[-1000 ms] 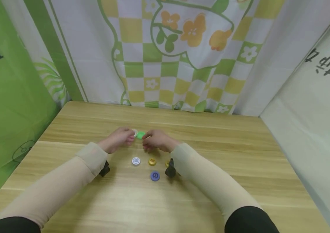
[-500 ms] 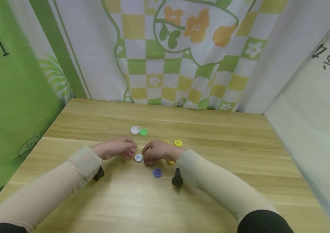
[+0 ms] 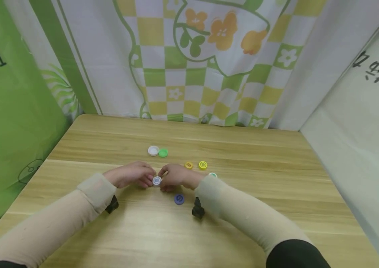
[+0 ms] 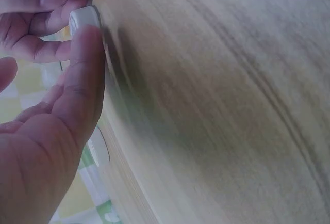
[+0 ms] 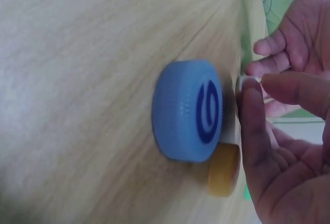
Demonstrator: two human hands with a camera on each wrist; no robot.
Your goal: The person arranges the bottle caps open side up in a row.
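White printed bottle cap (image 3: 157,180) between the two hands, above or on the wooden table (image 3: 142,230); whether it is lifted cannot be told. The right hand (image 3: 177,176) appears to pinch it between thumb and finger; the left hand (image 3: 135,175) brings a digit against its side, but whether a second finger opposes cannot be told. Good handling calls for light, level pressure from opposite sides, the printed face kept up, and the right hand kept clear of the nearby blue bottle cap (image 3: 179,199) and orange bottle cap (image 5: 223,171). Half a second earlier, the left fingertips stand apart from the white printed bottle cap; now both hands meet at it.
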